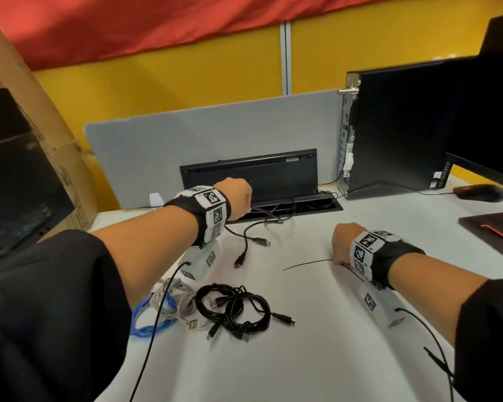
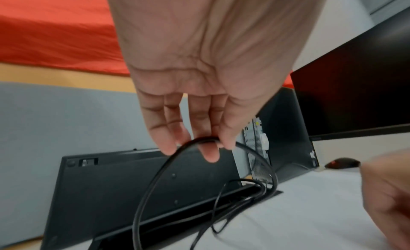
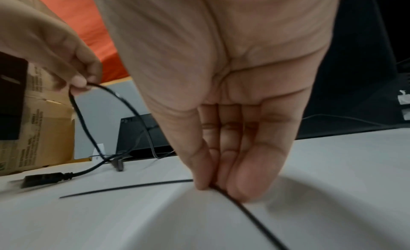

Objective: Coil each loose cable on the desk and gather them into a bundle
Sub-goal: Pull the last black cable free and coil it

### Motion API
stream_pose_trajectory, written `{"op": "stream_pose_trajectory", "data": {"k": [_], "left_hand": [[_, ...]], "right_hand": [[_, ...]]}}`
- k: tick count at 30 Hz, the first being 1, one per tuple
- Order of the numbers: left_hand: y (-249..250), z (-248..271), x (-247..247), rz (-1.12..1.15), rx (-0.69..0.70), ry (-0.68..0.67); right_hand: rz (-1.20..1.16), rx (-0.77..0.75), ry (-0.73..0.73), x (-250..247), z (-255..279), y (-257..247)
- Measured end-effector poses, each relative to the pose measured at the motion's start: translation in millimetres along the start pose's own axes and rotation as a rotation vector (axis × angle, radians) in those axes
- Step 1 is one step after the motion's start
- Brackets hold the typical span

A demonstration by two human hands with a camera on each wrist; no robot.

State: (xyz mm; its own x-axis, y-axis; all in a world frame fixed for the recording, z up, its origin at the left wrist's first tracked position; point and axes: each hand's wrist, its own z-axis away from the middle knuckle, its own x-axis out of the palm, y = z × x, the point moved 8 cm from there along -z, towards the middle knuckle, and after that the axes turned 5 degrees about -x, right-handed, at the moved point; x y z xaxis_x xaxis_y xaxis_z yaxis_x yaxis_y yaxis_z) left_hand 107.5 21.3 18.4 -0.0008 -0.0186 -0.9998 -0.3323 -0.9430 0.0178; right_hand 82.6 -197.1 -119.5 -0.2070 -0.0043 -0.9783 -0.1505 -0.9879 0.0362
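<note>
At the left edge of the bench [image 1: 331,358] we see one cardboard box [image 1: 55,146] with one dark screen [image 1: 15,181] leaning in front of it. Toward the near left corner lie three coiled cables touching one another: one blue coil [image 1: 153,316], one grey-white coil [image 1: 180,300] and one black coil [image 1: 233,307].

Farther back, our left hand [image 1: 238,200] is raised over the open cable slot [image 1: 291,206] at the rear edge; its grip is closed by the fingertips [image 2: 226,139] on one black cable [image 2: 155,180], which hangs in a loop below them. One strand runs down into the slot; the other drops to the bench and ends in a plug [image 1: 240,261], and a second plug [image 1: 262,242] lies just beside it. We cannot tell whether both belong to the same cable. One black keyboard [image 1: 273,175] stands on edge behind the slot, against the grey divider [image 1: 215,132].

Toward the middle right, our right hand [image 1: 343,242] points down at the bench, thumb and fingers pinching one thin black tie [image 1: 305,264] that lies flat on the surface and bends where the grip meets it.

At the right edge stand one black computer tower [image 1: 395,126] and one monitor [image 1: 488,111], with one mouse [image 1: 481,192] beside them.
</note>
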Motion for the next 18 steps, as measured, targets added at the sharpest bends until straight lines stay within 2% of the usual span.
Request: {"op": "stream_pose_trajectory", "data": {"k": [8,11,13,15,16,18], "left_hand": [[-27,-8,-76,0.3,-0.04,0.263],[-28,-6,-103,0.339,-0.011,0.354],[-24,-3,-119,0.339,0.023,0.394],[-15,1,-131,0.346,0.067,0.414],[-9,4,-136,0.351,0.093,0.421],[4,11,-146,0.355,0.151,0.446]], "right_hand": [[-0.082,0.081,0.06,-14,2,36],[-0.2,0.072,0.203,-54,14,30],[-0.434,-0.029,0.445,-105,31,17],[-0.795,-0.229,0.664,-162,61,-4],[-0.924,-0.339,0.713,-187,76,-17],[-1.039,-0.505,0.684,-227,97,-43]]}}
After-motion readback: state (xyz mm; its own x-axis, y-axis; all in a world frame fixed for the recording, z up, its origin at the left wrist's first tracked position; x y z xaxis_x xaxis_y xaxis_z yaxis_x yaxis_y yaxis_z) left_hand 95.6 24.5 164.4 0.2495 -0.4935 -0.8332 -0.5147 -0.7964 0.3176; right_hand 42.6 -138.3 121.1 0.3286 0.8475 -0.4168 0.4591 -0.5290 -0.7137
